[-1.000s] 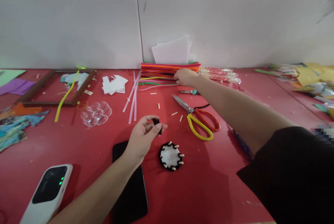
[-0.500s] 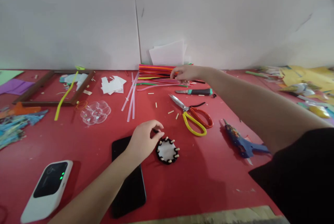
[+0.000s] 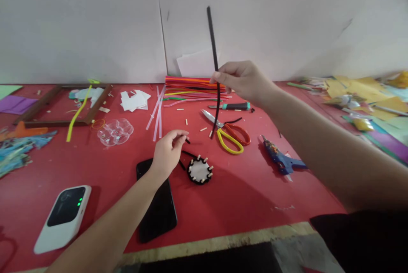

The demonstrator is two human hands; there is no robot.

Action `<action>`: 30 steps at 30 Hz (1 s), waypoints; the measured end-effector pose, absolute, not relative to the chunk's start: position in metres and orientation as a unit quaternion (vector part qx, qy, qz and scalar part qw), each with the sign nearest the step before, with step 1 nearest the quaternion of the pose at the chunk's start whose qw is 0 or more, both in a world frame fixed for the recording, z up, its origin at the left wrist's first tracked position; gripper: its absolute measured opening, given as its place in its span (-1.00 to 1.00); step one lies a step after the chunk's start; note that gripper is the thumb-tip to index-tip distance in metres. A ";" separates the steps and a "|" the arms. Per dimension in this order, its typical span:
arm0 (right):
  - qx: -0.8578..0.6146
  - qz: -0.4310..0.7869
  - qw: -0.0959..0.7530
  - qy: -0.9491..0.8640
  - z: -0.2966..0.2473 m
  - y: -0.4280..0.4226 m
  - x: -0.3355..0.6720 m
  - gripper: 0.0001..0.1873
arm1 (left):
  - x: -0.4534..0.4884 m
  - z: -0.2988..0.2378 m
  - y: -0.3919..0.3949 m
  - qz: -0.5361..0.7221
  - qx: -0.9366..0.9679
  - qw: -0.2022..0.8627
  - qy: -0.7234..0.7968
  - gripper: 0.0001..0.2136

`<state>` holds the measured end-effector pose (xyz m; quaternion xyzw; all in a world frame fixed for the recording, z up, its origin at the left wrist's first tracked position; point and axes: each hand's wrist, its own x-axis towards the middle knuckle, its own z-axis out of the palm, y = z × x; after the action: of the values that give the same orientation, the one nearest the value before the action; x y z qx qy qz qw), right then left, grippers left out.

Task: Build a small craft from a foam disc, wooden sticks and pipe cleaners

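Observation:
My right hand [image 3: 244, 78], raised in front of the wall, pinches a long black pipe cleaner [image 3: 212, 37] that stands nearly upright and bends slightly at its lower end. Lower down, my left hand [image 3: 168, 153] is closed above the phone, with a short black piece of pipe cleaner [image 3: 188, 141] poking out past its fingertips. Just right of that hand lies a small round piece with a white middle [image 3: 199, 173], a black fuzzy rim and several short wooden pegs. Two black ends stick out from its left side.
Beyond the hands lie a bundle of coloured pipe cleaners [image 3: 188, 84], a utility knife [image 3: 236, 106] and scissors [image 3: 231, 141]. A blue glue gun [image 3: 282, 160] rests at the right. Around the left are a black phone [image 3: 159, 218], a white device [image 3: 52, 237], a clear palette [image 3: 115, 132] and a wooden frame [image 3: 57, 123].
My right hand has lifted from the pipe cleaner bundle with a long black one in it. My left hand has shifted slightly away from the round piece, and the view has tilted.

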<state>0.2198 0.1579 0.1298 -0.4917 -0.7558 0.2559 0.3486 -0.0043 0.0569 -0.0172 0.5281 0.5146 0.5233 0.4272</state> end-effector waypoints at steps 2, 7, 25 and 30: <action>-0.508 0.252 0.328 -0.755 0.125 0.137 0.216 -0.63 | -0.002 -0.016 0.055 0.534 0.512 0.443 0.506 -0.91; -0.498 0.340 0.244 -0.760 0.093 0.098 0.212 -0.55 | 0.006 -0.008 0.052 0.569 0.388 0.560 0.461 -0.73; -0.446 0.542 0.183 -0.689 0.044 0.046 0.203 -0.58 | 0.007 0.008 0.050 0.600 0.246 0.648 0.399 -0.57; -0.450 0.549 0.151 -0.688 0.041 0.036 0.209 -0.57 | 0.007 0.010 0.050 0.595 0.235 0.668 0.379 -0.64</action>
<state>0.2090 0.0365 0.0405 -0.4503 -0.6880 0.5488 0.1509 0.0066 0.0499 0.0097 0.2346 0.3795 0.5951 0.6685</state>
